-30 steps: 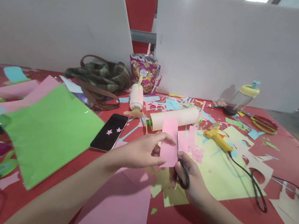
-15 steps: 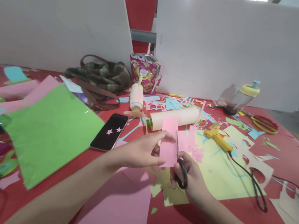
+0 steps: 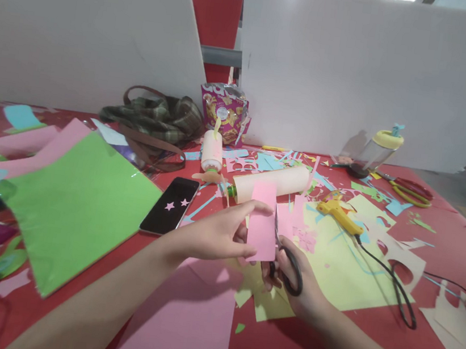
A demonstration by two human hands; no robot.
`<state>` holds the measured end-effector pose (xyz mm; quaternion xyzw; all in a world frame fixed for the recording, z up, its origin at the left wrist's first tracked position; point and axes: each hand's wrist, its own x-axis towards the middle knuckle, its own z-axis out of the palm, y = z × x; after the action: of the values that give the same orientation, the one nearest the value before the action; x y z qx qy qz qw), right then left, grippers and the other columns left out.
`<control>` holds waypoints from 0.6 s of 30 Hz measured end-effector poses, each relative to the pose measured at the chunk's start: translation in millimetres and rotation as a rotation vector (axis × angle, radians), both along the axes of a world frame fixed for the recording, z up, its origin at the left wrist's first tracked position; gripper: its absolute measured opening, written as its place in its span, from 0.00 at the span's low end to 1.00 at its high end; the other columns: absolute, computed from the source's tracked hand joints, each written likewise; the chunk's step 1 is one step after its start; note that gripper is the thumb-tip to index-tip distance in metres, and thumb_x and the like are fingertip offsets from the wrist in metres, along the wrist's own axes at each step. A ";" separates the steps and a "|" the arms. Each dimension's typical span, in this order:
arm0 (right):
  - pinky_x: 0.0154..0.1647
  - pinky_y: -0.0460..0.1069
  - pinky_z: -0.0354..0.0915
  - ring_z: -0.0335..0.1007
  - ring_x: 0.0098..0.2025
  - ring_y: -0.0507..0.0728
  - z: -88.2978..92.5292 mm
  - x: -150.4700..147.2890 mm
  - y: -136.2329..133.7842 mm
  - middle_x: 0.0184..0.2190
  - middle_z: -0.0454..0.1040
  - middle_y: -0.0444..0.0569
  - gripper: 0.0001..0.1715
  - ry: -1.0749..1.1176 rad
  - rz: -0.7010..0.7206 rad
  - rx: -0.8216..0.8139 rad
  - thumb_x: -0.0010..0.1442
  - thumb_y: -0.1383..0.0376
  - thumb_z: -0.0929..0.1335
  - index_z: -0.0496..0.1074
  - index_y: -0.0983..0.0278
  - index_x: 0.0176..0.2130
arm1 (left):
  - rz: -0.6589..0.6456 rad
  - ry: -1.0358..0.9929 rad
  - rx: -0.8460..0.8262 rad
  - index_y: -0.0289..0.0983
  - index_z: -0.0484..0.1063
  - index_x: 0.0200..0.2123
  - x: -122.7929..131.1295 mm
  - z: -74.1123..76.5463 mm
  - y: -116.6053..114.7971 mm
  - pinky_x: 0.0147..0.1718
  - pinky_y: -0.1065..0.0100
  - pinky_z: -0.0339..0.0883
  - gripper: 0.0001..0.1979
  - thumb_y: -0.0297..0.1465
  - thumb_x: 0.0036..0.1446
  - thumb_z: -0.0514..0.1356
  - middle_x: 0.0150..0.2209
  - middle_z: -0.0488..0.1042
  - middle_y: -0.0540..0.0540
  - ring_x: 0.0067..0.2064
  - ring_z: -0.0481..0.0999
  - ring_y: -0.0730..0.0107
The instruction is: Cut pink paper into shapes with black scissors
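Between the thumb and fingers of my left hand (image 3: 225, 232) is a narrow piece of pink paper (image 3: 262, 233), held upright above the table. My right hand (image 3: 299, 272) has its fingers in the black handles of a pair of scissors (image 3: 289, 268). The scissor blades lie along the paper's right edge, their handles spread apart. Under my hands lies a large pink sheet (image 3: 184, 317), with small yellow paper scraps (image 3: 269, 305) beside it. Just beyond the held paper rests a cream paper-covered bottle (image 3: 272, 182) on its side.
A phone (image 3: 170, 205) with two pink stars on it lies left, beside a green sheet (image 3: 78, 205). On the right are a yellow glue gun (image 3: 341, 216) with a black cord, red-handled scissors (image 3: 411, 192) and a clear jar (image 3: 375, 153). Paper offcuts surround them.
The scissors' handles have spread wider and the blades have parted at the paper's edge. My left hand keeps its hold on the pink paper, almost still.
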<state>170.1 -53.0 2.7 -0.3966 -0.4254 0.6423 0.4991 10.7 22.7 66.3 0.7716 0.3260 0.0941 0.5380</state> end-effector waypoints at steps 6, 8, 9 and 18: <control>0.17 0.44 0.47 0.57 0.17 0.49 0.1 1.6 -0.5 0.16 0.62 0.41 0.13 0.006 0.007 0.042 0.55 0.55 0.60 0.61 0.62 0.32 | -0.060 0.035 -0.030 0.42 0.49 0.52 -1.8 4.3 -1.1 0.18 0.76 0.52 0.28 0.27 0.47 0.54 0.19 0.55 0.58 0.21 0.58 0.78; 0.17 0.44 0.47 0.57 0.17 0.49 0.1 1.7 0.0 0.15 0.63 0.41 0.13 0.014 -0.003 0.038 0.55 0.54 0.60 0.61 0.62 0.32 | -0.073 0.028 -0.035 0.42 0.51 0.51 -2.2 5.3 -1.3 0.20 0.75 0.54 0.28 0.27 0.46 0.55 0.23 0.59 0.56 0.22 0.60 0.79; 0.18 0.44 0.48 0.58 0.17 0.50 0.1 1.7 0.2 0.15 0.63 0.41 0.13 0.022 -0.010 0.031 0.54 0.54 0.61 0.61 0.62 0.32 | -0.081 0.020 -0.037 0.42 0.51 0.51 -2.3 5.7 -1.4 0.20 0.75 0.55 0.28 0.27 0.46 0.55 0.26 0.61 0.54 0.23 0.61 0.79; 0.19 0.45 0.53 0.56 0.19 0.51 0.7 0.2 0.2 0.19 0.61 0.42 0.14 0.055 -0.062 -0.017 0.52 0.53 0.63 0.61 0.60 0.33 | -0.128 0.026 -0.004 0.41 0.52 0.51 -0.1 6.7 -3.6 0.23 0.73 0.58 0.28 0.26 0.44 0.55 0.41 0.64 0.46 0.26 0.63 0.78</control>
<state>170.2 -52.8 3.3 -0.3961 -0.3937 0.6409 0.5266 10.7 19.0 73.0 0.7909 0.2830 0.0488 0.5403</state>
